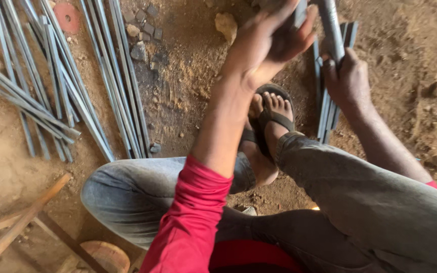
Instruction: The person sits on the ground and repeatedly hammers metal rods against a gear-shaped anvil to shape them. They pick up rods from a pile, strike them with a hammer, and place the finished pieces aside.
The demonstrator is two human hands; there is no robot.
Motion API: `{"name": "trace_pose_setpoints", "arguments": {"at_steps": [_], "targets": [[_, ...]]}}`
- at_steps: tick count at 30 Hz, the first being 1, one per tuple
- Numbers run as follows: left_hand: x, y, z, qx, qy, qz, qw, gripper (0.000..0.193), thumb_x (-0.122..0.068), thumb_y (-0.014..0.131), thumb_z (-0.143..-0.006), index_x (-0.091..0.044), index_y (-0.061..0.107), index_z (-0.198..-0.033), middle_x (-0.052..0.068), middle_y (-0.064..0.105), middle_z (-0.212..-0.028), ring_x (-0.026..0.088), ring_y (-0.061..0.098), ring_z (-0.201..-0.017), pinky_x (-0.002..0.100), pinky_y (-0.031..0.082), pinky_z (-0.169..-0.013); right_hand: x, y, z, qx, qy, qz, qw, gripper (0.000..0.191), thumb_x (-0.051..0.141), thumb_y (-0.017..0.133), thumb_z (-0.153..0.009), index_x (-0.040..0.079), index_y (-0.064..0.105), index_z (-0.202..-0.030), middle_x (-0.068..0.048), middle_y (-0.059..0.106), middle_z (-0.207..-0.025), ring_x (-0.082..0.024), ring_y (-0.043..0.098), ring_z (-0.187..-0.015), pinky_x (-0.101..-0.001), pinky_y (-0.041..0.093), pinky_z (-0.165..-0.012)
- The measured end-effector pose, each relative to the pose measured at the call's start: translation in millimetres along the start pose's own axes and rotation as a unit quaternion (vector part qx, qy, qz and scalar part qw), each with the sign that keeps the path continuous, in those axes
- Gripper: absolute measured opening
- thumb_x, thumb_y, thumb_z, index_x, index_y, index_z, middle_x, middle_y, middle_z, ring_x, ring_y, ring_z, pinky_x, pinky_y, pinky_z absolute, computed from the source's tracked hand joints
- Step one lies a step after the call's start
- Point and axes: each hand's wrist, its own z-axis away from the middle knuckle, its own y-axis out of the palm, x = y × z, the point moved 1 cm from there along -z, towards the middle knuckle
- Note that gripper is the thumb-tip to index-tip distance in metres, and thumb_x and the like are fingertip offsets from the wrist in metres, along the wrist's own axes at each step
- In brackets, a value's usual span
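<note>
I sit low over a dirt floor with my legs in grey trousers and my feet in dark sandals [271,114]. My left hand [271,40] reaches forward near the top of the view, its fingers curled around a grey metal piece [300,12] that runs out of frame. My right hand [349,76] grips a grey metal bar [331,28] that stands nearly upright. Under that hand a small bundle of flat metal strips [327,114] lies on the ground.
Many long grey metal strips [77,86] lie spread on the dirt at the left. A red disc [67,16], small stones [142,35] and a pale rock [227,25] lie near the top. Wooden sticks [21,222] cross the lower left.
</note>
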Motion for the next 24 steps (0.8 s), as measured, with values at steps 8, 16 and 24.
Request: {"name": "trace_pose_setpoints", "arguments": {"at_steps": [8,16,24], "targets": [[65.9,-53.9,-0.5,-0.391,0.104,-0.665,0.627,0.042,-0.037,0.048,-0.106,-0.009,0.072,-0.087,-0.005,0.057,-0.058,0.009,0.051,-0.043,0.033,0.039,-0.039,27.3,-30.9,20.3,-0.006,0.065,-0.108,0.992,0.035,0.039,0.056,-0.108,0.005,0.062,-0.106,0.0,0.054,-0.069,-0.011,0.047,-0.054,-0.0289,0.038,-0.042],[37.8,-60.8,-61.6,-0.412,-0.01,-0.632,0.657,0.055,-0.06,0.054,-0.098,-0.014,0.065,-0.069,-0.004,0.056,-0.05,0.007,0.044,-0.036,0.026,0.03,-0.034,18.6,-44.0,2.5,-0.161,-0.229,-0.127,0.952,0.041,0.047,0.049,-0.116,0.008,0.054,-0.104,-0.001,0.059,-0.074,-0.006,0.058,-0.057,-0.0259,0.05,-0.047],[37.6,-52.6,-54.0,-0.405,0.048,-0.633,0.658,0.055,-0.057,0.056,-0.098,-0.015,0.064,-0.063,-0.002,0.066,-0.052,0.006,0.051,-0.035,0.025,0.035,-0.034,-1.5,-21.1,-28.7,-0.04,-0.075,0.015,0.996,0.039,0.04,0.054,-0.114,0.006,0.058,-0.096,-0.003,0.058,-0.067,-0.01,0.053,-0.049,-0.0297,0.045,-0.037]]}}
